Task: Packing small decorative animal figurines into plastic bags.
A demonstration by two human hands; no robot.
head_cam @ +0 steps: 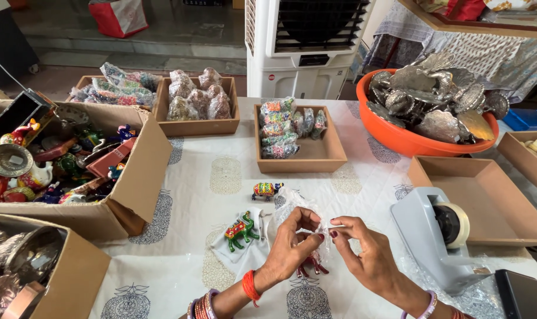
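My left hand (292,245) and my right hand (363,251) meet low in the middle of the table, both pinching a clear plastic bag (292,204) around a small dark red animal figurine (311,267) whose legs show below my fingers. A green painted elephant figurine (241,230) lies on a white cloth just left of my left hand. A smaller multicoloured elephant figurine (266,189) stands a little farther back on the printed tablecloth (180,248).
A grey tape dispenser (435,230) sits right of my hands, an empty cardboard tray (487,201) behind it. An orange bowl (404,139) holds silver metal pieces. Trays of bagged figurines (289,127) (197,97) stand at the back. A large box of painted figurines (62,162) is at left.
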